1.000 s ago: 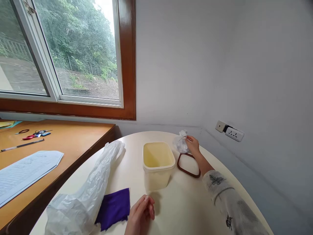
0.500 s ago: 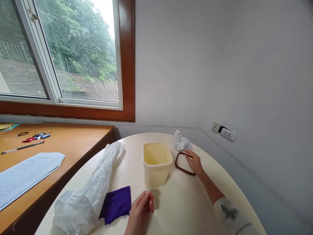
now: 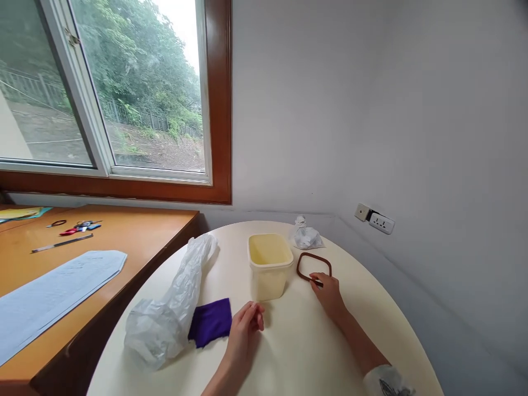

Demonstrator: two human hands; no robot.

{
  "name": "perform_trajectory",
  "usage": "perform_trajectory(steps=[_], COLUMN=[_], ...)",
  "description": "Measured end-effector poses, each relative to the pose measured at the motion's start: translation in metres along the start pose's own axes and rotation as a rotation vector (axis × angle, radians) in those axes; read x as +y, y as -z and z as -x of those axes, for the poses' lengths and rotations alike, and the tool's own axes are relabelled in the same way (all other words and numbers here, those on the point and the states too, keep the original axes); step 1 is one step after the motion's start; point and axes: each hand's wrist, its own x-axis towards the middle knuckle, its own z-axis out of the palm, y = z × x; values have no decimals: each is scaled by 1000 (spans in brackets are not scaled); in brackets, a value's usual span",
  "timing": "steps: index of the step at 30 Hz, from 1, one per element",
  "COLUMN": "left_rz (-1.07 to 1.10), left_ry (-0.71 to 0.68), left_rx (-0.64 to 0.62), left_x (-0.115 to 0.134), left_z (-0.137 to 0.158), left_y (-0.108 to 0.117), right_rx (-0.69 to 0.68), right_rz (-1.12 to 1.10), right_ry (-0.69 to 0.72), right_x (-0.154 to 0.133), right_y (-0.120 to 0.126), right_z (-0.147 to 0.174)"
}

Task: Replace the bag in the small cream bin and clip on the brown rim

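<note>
My right hand [image 3: 327, 290] has its fingers and thumb closed on the near edge of a thin brown rounded-square ring [image 3: 314, 256], which lies on the table to the right of a tub. That tub [image 3: 270, 283] is pale yellow, squarish and upright, with its top uncovered. In front of it is my left hand [image 3: 247, 322], fingers curled in and the thumb against them; nothing shows in its grasp. Just left of this hand, a purple cloth [image 3: 211, 323] lies flat. Beside the cloth stretches a long crumpled white plastic bag [image 3: 165, 324].
A knotted white plastic bag [image 3: 306, 236] sits at the round table's [image 3: 297, 352] back edge. On the wooden desk [image 3: 140, 225] at left are papers [image 3: 70, 294], a pen [image 3: 61, 243] and keys [image 3: 84, 226]. Walls stand behind and to the right, with a socket [image 3: 381, 223].
My right hand has shifted from the ring's far side to its near edge. My left hand keeps its curled pose in front of the tub. The view has turned slightly left.
</note>
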Motion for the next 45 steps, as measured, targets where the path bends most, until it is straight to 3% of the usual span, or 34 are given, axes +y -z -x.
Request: perform_trajectory(steps=[14, 23, 32, 38, 45], left_rz=[-111, -322, -675, -1072, -1465], left_ry=[-120, -268, -458, -415, -220], left_rx=[36, 91, 357, 443, 364], left_x=[-5, 0, 23, 34, 19], left_z=[-1, -1, -3, -9, -11], left_y=[8, 11, 31, 53, 61], right_rx=[38, 21, 0, -24, -38], right_rz=[-28, -39, 65, 148, 181], right_ry=[30, 18, 55, 39, 34], right_x=[-13, -25, -30, -30, -34], right_y=[-2, 6, 14, 18, 14], right_z=[44, 59, 70, 74, 77])
